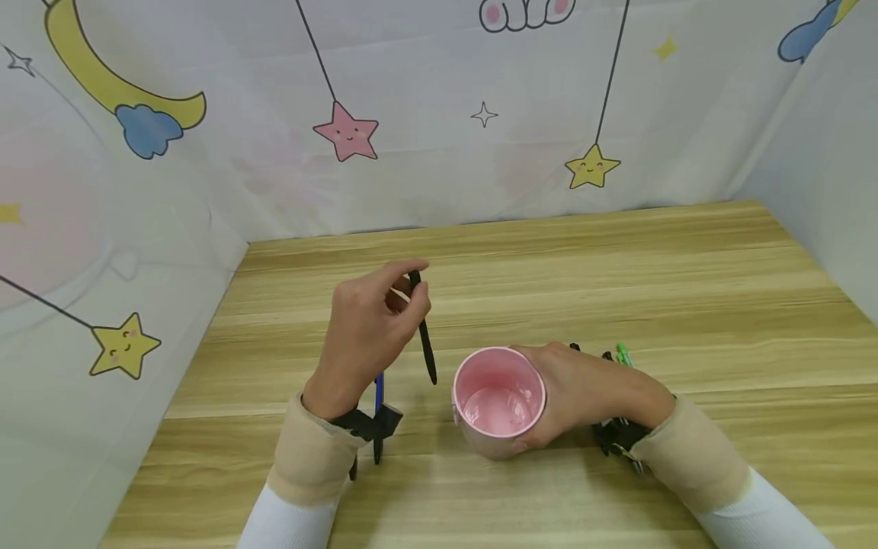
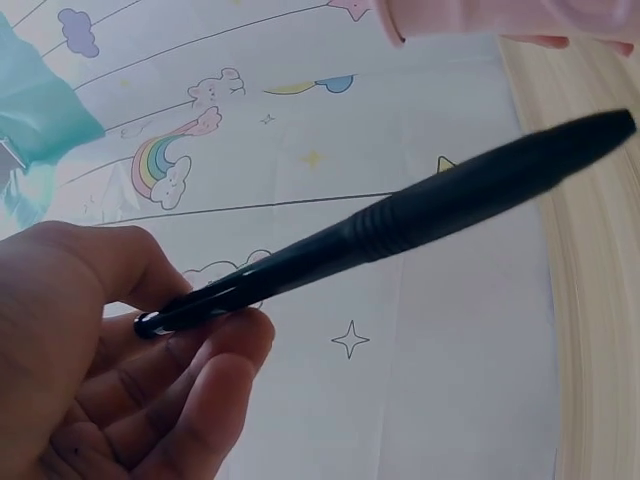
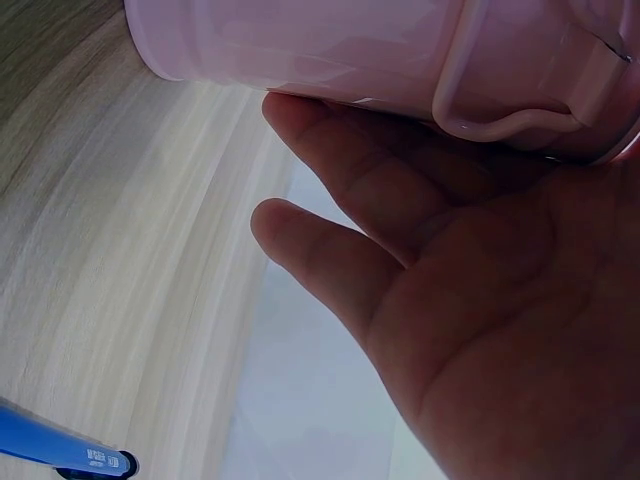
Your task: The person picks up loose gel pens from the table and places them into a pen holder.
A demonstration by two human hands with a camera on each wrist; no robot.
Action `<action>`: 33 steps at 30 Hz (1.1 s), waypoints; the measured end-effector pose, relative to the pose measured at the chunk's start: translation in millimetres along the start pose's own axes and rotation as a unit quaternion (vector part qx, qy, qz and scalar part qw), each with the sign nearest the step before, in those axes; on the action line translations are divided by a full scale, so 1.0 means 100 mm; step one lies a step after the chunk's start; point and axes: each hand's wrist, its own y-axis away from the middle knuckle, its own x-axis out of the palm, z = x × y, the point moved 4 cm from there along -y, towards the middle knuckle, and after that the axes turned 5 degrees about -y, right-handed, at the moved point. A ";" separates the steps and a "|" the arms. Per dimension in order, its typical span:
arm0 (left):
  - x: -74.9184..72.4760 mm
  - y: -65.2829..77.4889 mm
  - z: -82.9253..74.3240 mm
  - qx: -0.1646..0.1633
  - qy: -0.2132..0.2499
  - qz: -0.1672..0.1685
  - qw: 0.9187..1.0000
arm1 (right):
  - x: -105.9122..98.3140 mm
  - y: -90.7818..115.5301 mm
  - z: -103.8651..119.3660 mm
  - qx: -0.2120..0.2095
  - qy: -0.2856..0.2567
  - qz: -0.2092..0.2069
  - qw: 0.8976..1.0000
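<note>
Between thumb and fingers my left hand (image 1: 370, 320) pinches a black pen (image 1: 427, 347) by its upper end, its tip slanting down just left of the pink cup (image 1: 499, 446). The left wrist view shows that pen (image 2: 440, 210) whole, with a ribbed band on its barrel. The right hand (image 1: 569, 389) holds the cup around its right side, thumb at the near side. Seen from above, the cup's opening shows a bare bottom. A looped handle shows on the cup (image 3: 330, 50) in the right wrist view.
A blue pen (image 1: 379, 389) and a dark pen (image 1: 353, 468) lie on the wooden table (image 1: 226, 389), partly under the left wrist. Several pens, one a green pen (image 1: 623, 354), lie partly hidden beneath the right forearm. A printed cloth (image 1: 425, 69) stands behind.
</note>
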 end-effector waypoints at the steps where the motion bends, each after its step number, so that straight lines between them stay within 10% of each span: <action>1: 0.00 0.00 0.00 0.000 0.004 -0.003 1.000 | 0.00 0.00 -0.02 0.000 0.002 0.001 1.000; 33: -0.09 0.00 0.02 -0.008 0.072 -0.064 0.995 | 0.05 -0.01 -0.10 -0.010 0.017 -0.003 1.000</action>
